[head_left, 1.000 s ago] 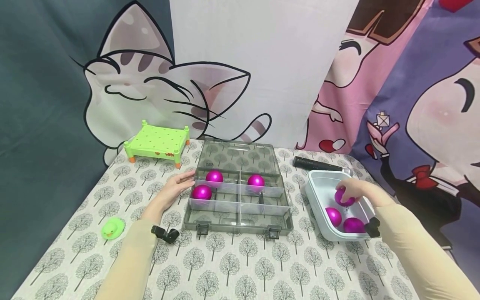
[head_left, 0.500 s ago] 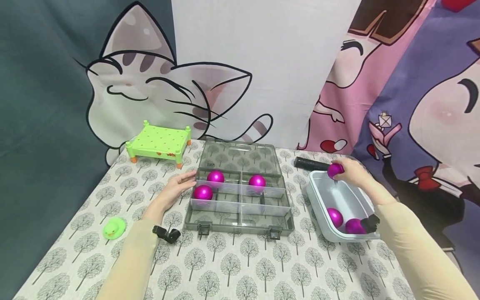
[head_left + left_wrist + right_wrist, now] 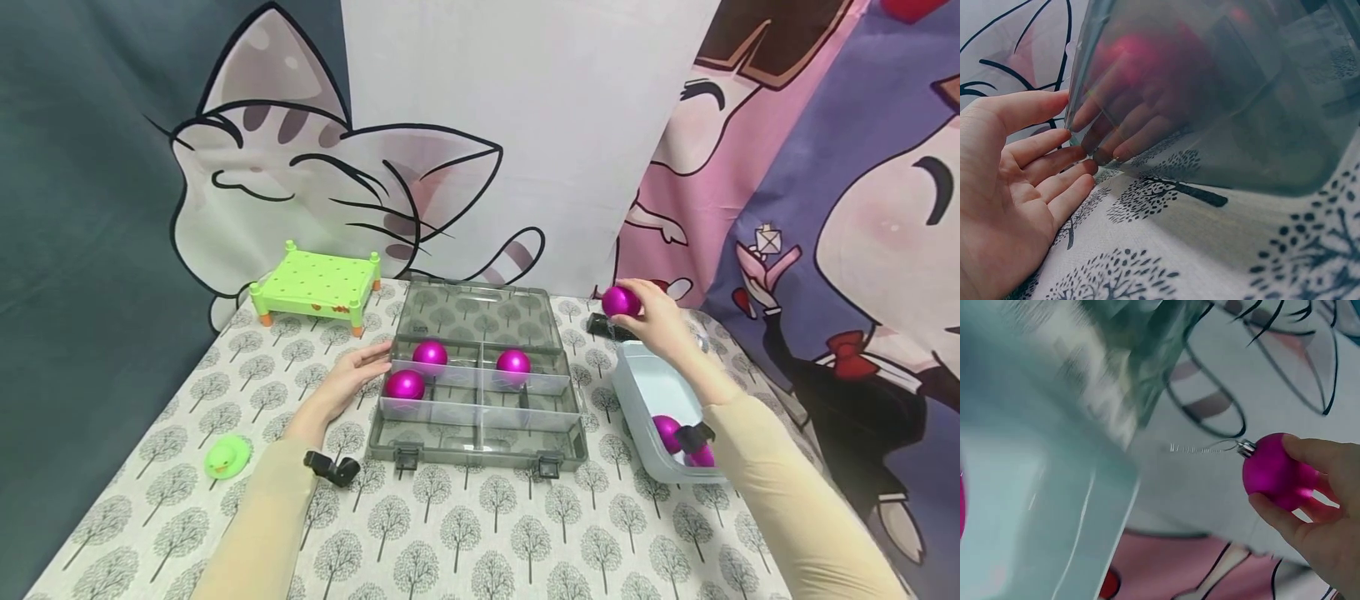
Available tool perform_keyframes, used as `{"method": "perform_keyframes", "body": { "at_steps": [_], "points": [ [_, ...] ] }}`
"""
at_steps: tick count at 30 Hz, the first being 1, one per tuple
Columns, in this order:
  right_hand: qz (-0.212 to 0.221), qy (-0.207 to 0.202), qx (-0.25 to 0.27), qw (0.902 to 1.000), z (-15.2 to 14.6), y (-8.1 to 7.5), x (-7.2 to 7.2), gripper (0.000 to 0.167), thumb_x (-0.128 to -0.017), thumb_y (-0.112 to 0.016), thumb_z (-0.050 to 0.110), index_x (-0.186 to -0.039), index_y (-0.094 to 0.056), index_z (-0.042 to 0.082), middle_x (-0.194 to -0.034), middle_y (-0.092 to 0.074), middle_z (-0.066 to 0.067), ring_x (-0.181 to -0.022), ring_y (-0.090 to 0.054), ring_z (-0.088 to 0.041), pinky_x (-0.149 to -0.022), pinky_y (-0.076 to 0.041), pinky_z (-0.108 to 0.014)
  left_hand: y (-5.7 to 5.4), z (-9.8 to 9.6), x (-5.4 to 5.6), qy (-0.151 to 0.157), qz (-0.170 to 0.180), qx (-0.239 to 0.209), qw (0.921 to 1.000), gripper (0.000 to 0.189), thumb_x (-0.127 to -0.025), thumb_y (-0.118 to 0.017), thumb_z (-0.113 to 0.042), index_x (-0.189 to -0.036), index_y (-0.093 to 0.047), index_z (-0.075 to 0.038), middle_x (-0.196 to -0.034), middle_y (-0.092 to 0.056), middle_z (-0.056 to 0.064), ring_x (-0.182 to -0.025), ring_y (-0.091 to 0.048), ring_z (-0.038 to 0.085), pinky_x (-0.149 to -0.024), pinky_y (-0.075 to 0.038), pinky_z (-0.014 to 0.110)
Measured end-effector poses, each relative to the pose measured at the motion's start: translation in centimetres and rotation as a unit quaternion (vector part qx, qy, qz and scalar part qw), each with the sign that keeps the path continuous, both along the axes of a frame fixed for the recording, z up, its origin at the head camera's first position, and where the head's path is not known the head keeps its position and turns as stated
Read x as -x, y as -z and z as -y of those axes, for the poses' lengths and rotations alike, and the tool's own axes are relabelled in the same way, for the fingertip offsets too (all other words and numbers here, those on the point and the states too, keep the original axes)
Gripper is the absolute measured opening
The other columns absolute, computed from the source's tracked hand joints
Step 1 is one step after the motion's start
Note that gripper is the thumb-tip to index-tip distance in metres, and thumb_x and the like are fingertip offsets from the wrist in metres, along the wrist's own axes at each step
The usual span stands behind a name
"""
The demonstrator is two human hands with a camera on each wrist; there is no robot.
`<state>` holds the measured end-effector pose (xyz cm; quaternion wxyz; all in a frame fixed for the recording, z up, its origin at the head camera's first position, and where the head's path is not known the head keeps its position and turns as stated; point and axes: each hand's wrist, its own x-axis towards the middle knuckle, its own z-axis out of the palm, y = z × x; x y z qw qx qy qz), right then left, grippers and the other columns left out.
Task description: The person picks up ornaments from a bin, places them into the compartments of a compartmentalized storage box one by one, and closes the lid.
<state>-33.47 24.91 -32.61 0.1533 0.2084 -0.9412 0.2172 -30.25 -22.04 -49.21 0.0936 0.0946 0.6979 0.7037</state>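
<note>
On the patterned tablecloth [image 3: 495,533] we see a smoky plastic organizer box [image 3: 480,457] with its lid folded back; three magenta baubles [image 3: 513,366] sit in it, two in the back row and one at the left of the middle row, and clear dividers rise between the rows. To the right stands a pale blue tub [image 3: 628,417] with two more baubles [image 3: 666,433] inside, one partly hidden by the black wrist camera [image 3: 695,436]. Our right forearm crosses over the tub and covers much of its far side. A black handle [image 3: 609,327] lies behind the tub, partly hidden by our right hand [image 3: 652,321]. A green toy bed [image 3: 318,279] stands at the back left, and a green rubber duck [image 3: 227,457] sits well apart near the left edge.

Our right hand pinches the held bauble [image 3: 621,302] between thumb and fingers, raised near the tub's far end. Our left hand [image 3: 348,387] is relaxed, fingers extended, grasping nothing.

The right wrist view alone clearly shows the silver cap [image 3: 1246,448] and coiled wire [image 3: 1200,450] on the held bauble. The left wrist view shows our left fingertips against the box's side wall, their reflection in it and a pink blur behind.
</note>
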Motion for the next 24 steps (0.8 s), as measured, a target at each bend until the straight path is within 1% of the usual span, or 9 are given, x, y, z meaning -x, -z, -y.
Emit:
{"method": "perform_keyframes", "body": {
  "at_steps": [1, 4, 8, 12, 17, 24],
  "points": [
    [-0.002, -0.003, 0.009, 1.0, 0.6, 0.0, 0.0, 0.058, -0.081, -0.075, 0.004, -0.133, -0.05, -0.007, -0.136, -0.049, -0.032, -0.125, -0.047, -0.05, -0.108, -0.036, -0.065, -0.1, 0.0, 0.0, 0.0, 0.001, -0.001, 1.0, 0.062, -0.097, -0.054, -0.008, -0.148, -0.025, 0.009, -0.156, -0.027, 0.028, -0.144, -0.03, 0.042, -0.123, -0.02, 0.046],
    [-0.001, -0.016, 0.036, 0.9992, 2.6, 0.2, 0.1, 0.058, -0.083, -0.074, 0.003, -0.134, -0.05, -0.006, -0.139, -0.048, -0.03, -0.127, -0.048, -0.047, -0.104, -0.045, -0.06, -0.1, 0.0, 0.1, -0.001, 0.003, -0.003, 1.0, 0.062, -0.096, -0.054, -0.008, -0.148, -0.026, 0.009, -0.155, -0.028, 0.028, -0.144, -0.03, 0.041, -0.122, -0.021, 0.046],
    [0.014, -0.051, 0.066, 0.9965, 5.2, 0.5, -0.4, 0.058, -0.083, -0.073, 0.001, -0.136, -0.049, -0.006, -0.139, -0.048, -0.028, -0.124, -0.052, -0.044, -0.09, -0.058, -0.048, 0.1, 0.0, 0.1, 0.001, 0.002, 0.001, 1.0, 0.061, -0.097, -0.054, -0.008, -0.148, -0.026, 0.009, -0.156, -0.028, 0.028, -0.143, -0.03, 0.041, -0.122, -0.022, 0.044],
    [0.02, -0.081, 0.074, 0.9937, 7.6, 1.0, -0.9, 0.058, -0.084, -0.073, 0.004, -0.136, -0.05, -0.005, -0.14, -0.049, -0.025, -0.124, -0.054, -0.042, -0.088, -0.059, -0.044, 0.2, 0.0, 0.1, 0.005, -0.001, 0.006, 1.0, 0.061, -0.097, -0.054, -0.009, -0.148, -0.026, 0.009, -0.156, -0.027, 0.027, -0.143, -0.03, 0.041, -0.122, -0.024, 0.042],
    [0.033, -0.111, 0.096, 0.9886, 10.3, 1.4, -1.4, 0.058, -0.084, -0.073, 0.005, -0.137, -0.05, -0.004, -0.139, -0.051, -0.024, -0.122, -0.056, -0.04, -0.089, -0.06, -0.041, 0.1, 0.1, 0.1, 0.001, 0.004, 0.002, 1.0, 0.062, -0.096, -0.055, -0.008, -0.148, -0.026, 0.009, -0.156, -0.028, 0.027, -0.143, -0.031, 0.041, -0.122, -0.023, 0.043],
    [0.053, -0.141, 0.116, 0.9818, 13.0, 2.0, -2.0, 0.06, -0.083, -0.074, 0.004, -0.137, -0.05, -0.002, -0.14, -0.051, -0.022, -0.121, -0.057, -0.037, -0.093, -0.058, -0.037, -0.1, 0.0, 0.0, 0.002, 0.008, -0.004, 1.0, 0.062, -0.096, -0.055, -0.009, -0.148, -0.026, 0.009, -0.155, -0.029, 0.028, -0.143, -0.031, 0.041, -0.122, -0.023, 0.042]
  ]
}}
